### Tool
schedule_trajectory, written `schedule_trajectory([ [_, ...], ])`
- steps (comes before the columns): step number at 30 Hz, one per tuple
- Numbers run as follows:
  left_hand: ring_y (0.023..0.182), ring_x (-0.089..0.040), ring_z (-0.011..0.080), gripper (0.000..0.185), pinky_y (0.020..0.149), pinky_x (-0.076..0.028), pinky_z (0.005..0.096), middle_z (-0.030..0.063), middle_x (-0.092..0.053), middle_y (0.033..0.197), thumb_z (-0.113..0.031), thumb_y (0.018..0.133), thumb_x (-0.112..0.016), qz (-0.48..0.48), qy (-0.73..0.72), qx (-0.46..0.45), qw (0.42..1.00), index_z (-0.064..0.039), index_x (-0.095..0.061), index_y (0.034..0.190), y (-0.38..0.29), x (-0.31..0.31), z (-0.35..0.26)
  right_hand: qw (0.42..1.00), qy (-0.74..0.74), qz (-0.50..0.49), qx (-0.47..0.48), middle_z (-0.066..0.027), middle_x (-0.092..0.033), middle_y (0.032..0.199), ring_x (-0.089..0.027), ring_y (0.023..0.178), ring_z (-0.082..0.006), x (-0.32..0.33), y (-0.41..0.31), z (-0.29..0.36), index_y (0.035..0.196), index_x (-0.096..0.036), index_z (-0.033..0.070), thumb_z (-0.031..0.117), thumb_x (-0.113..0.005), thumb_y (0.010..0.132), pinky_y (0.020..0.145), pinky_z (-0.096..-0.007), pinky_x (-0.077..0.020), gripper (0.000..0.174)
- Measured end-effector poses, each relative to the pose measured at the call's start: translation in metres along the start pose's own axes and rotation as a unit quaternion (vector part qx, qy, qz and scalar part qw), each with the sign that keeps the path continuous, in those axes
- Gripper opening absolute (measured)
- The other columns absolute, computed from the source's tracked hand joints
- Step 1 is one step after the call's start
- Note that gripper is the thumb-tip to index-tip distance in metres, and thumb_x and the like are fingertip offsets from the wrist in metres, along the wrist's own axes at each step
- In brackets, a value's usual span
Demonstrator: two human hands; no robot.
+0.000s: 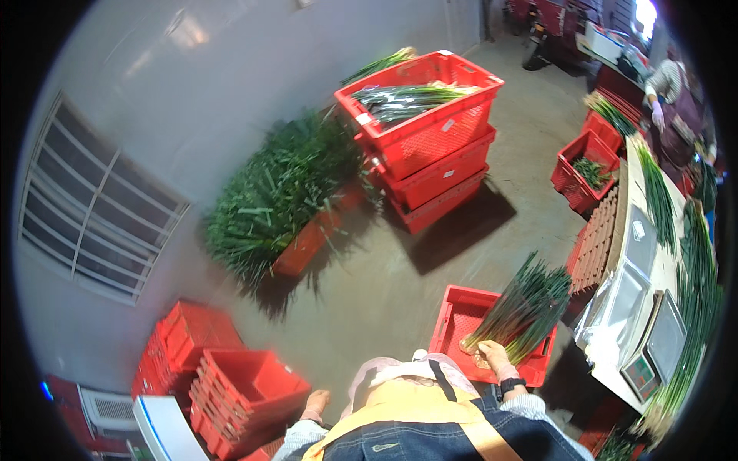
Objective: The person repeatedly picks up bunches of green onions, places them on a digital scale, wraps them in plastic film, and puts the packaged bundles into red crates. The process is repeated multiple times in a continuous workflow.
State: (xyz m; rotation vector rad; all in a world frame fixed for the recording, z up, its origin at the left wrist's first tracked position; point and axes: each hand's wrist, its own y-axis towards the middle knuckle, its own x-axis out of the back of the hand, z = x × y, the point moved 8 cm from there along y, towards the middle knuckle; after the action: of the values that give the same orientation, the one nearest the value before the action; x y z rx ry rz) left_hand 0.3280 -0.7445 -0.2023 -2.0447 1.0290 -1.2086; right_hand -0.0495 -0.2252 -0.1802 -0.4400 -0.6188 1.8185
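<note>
At the lower right, my right hand (494, 355) is closed on the pale root ends of a bunch of long green onions (524, 299). The bunch leans over a shallow red plastic crate (457, 311), its dark green tops pointing up and away past the crate's far side. Left of my body, my left hand (317, 400) hangs with its fingers curled, holding nothing that shows. It is near a stack of red crates (253, 383).
Stacked red crates (438, 144) holding onions stand ahead, beside a heap of greens (288, 184). At right, a table (617, 351) bears onions and a digital scale (639, 376); beyond it stands a person in an apron (677, 115). A barred window (98, 199) is at left.
</note>
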Motion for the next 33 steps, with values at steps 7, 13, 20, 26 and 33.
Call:
schedule_trajectory([
  [7,0.089,-0.062,0.0231,0.038,0.079,-0.05,0.0342,0.0115,-0.066,0.098,-0.027,0.086,-0.06,0.09,0.313,-0.135,0.936,0.001,-0.063,0.111,0.122,0.007,-0.186,0.886,0.278,-0.358,-0.098,-0.0065,-0.061,0.068,-0.052,0.047,-0.0135,0.081,-0.078,-0.124,0.081,-0.06,0.007,0.019,-0.059,0.089,0.039,-0.025,-0.0374,0.015],
  [13,0.109,-0.06,0.0342,0.043,0.094,-0.047,0.0402,0.0196,-0.064,0.116,-0.033,0.086,-0.054,0.122,0.394,-0.176,0.894,-0.001,-0.064,0.113,0.173,-0.065,-0.406,0.868,0.291,-0.393,-0.085,-0.0026,-0.054,0.058,-0.049,0.046,-0.0117,0.037,-0.105,-0.169,0.063,-0.051,0.011,0.029,-0.058,0.089,0.037,-0.0287,-0.0359,0.032],
  [20,0.106,-0.061,0.0289,0.039,0.092,-0.046,0.037,0.0158,-0.066,0.113,-0.036,0.085,-0.058,0.309,0.297,-0.223,0.876,-0.007,-0.067,0.109,0.178,-0.201,-0.516,0.858,0.271,-0.387,-0.203,-0.0047,-0.055,0.059,-0.051,0.047,-0.0164,-0.005,-0.038,-0.071,0.066,-0.053,0.01,0.026,-0.06,0.085,0.043,-0.0325,-0.04,0.026],
  [26,0.107,-0.06,0.0312,0.038,0.093,-0.047,0.0383,0.0155,-0.065,0.113,-0.034,0.087,-0.05,0.274,0.383,-0.195,0.86,-0.009,-0.069,0.109,0.244,-0.168,-0.52,0.863,0.257,-0.391,-0.191,-0.0065,-0.055,0.059,-0.053,0.049,-0.0204,0.006,-0.013,-0.015,0.068,-0.055,0.01,0.024,-0.063,0.082,0.047,-0.0359,-0.0435,0.022],
  [33,0.106,-0.061,0.0299,0.038,0.09,-0.048,0.0368,0.014,-0.066,0.111,-0.032,0.088,-0.049,0.285,0.411,-0.219,0.838,-0.005,-0.067,0.108,0.323,-0.126,-0.505,0.825,0.32,-0.437,-0.165,-0.0086,-0.056,0.059,-0.055,0.05,-0.0251,-0.066,-0.07,-0.047,0.071,-0.057,0.009,0.022,-0.065,0.079,0.052,-0.0397,-0.0475,0.017],
])
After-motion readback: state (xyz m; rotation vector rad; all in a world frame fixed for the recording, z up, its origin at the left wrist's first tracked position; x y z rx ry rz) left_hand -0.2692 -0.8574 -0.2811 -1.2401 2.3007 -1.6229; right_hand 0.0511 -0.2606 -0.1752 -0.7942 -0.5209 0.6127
